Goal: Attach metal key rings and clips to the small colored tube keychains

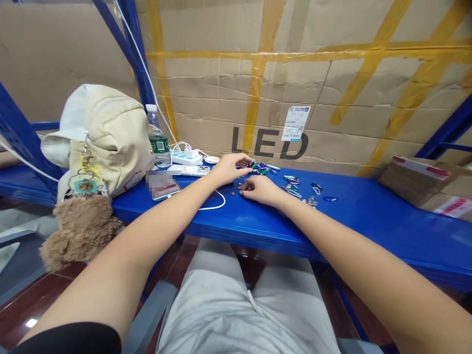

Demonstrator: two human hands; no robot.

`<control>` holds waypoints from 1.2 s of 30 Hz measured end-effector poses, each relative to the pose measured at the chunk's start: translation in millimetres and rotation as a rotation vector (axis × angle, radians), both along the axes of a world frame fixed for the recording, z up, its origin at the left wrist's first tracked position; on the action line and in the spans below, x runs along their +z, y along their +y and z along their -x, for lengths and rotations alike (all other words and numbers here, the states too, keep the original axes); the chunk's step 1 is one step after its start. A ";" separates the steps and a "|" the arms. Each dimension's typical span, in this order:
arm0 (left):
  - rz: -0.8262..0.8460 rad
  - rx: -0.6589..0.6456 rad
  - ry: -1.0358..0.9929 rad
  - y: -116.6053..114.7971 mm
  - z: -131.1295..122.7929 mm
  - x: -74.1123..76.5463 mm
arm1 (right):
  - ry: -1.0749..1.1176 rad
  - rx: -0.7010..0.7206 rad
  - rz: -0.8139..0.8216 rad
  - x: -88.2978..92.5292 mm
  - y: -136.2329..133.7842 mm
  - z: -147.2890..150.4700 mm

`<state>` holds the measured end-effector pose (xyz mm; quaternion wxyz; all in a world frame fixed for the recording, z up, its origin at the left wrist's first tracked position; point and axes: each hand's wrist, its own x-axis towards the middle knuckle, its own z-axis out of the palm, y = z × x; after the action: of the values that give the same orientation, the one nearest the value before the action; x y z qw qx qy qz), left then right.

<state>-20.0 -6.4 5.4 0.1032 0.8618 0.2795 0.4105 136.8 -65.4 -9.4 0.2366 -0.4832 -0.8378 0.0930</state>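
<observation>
My left hand point(231, 167) rests on the blue shelf point(368, 216), its fingers curled onto a pile of small coloured carabiner clips point(262, 168). Just in front of it, my right hand point(259, 189) lies knuckles up with the fingertips pinched on small dark metal pieces point(243, 186). More clips point(293, 180) lie scattered to the right of both hands, with a blue one point(330, 199) farthest out. What each hand actually grips is too small to name.
A cream bag point(106, 137) with a plush charm point(79, 228) sits at the left, beside a water bottle point(158, 140), a power strip point(186, 157), two phones point(164, 187) and a white cable. A cardboard wall stands behind; a taped box point(424, 184) lies at the right.
</observation>
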 end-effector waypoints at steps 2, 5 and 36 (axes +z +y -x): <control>0.007 0.009 0.034 3.2 2.0 -1.5 | 0.060 -0.050 -0.063 1.4 -0.7 -5.6; 0.020 0.010 0.118 5.9 4.6 -3.8 | 0.178 -0.153 -0.248 5.3 -0.4 -20.8; -0.014 -0.005 0.211 4.0 4.9 -2.9 | -0.214 -0.024 -0.177 -6.4 11.2 -39.0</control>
<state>-24.9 -2.4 2.5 0.0679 0.9016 0.2840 0.3191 175.9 -54.2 -15.7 0.1885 -0.4776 -0.8574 -0.0362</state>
